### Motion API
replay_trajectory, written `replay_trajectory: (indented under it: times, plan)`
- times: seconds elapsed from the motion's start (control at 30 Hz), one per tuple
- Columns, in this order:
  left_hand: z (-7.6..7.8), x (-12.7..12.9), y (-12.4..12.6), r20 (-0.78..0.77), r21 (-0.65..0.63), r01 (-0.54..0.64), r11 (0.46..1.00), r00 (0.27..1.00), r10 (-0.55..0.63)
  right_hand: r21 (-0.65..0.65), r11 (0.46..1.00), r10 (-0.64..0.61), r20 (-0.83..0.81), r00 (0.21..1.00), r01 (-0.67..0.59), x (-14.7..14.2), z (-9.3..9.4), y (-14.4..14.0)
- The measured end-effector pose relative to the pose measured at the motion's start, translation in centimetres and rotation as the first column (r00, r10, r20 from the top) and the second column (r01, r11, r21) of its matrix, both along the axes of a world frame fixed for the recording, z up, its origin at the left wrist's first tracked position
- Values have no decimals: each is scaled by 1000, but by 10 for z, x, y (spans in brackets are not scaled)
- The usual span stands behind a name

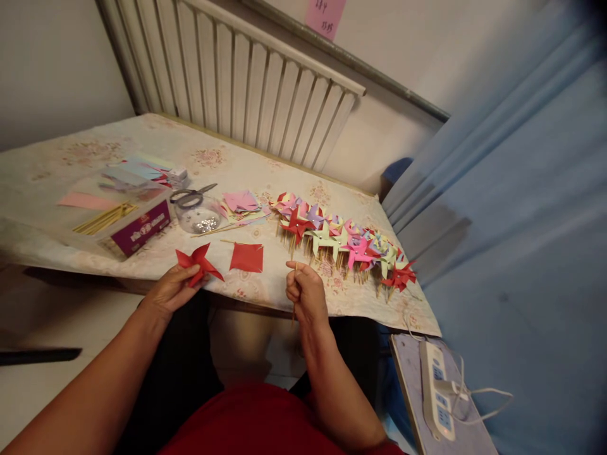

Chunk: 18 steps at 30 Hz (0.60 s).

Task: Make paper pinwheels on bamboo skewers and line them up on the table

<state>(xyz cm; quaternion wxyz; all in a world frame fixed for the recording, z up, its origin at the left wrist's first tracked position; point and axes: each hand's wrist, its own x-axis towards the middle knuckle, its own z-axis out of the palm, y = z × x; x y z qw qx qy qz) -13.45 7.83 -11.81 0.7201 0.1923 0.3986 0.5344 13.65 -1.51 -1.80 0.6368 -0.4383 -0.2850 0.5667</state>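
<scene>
At the table's front edge, my left hand (175,285) pinches a folded red paper pinwheel (201,263) between thumb and fingers. My right hand (308,292) is closed around a thin wooden stick (294,309), held upright a little in front of the edge. Between the hands lies a square of red paper (246,257), with a short thin stick along its top. Beyond it are a stack of coloured paper squares (241,201) and a clear round bowl (199,215) of small shiny pieces, with dark-handled scissors (192,197) across its rim.
Rows of finished pinwheels on sticks (348,237) stand at the right of the table. At the left, a clear box with a purple label (142,224) holds wooden sticks, with coloured paper (137,170) behind. A power strip (436,388) lies at lower right; a radiator (246,79) stands behind.
</scene>
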Motion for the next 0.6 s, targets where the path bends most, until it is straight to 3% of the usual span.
replay_trajectory:
  times: [0.27,0.6]
  plan:
    - [1,1,0,-13,15,7,1000,1000,-7,-1,999,-41,-19,999,41,5,-1,-1]
    - [-9,-3,6,-16,20,33,999,999,-32,13,999,-33,-21,999,34,9,0,-5]
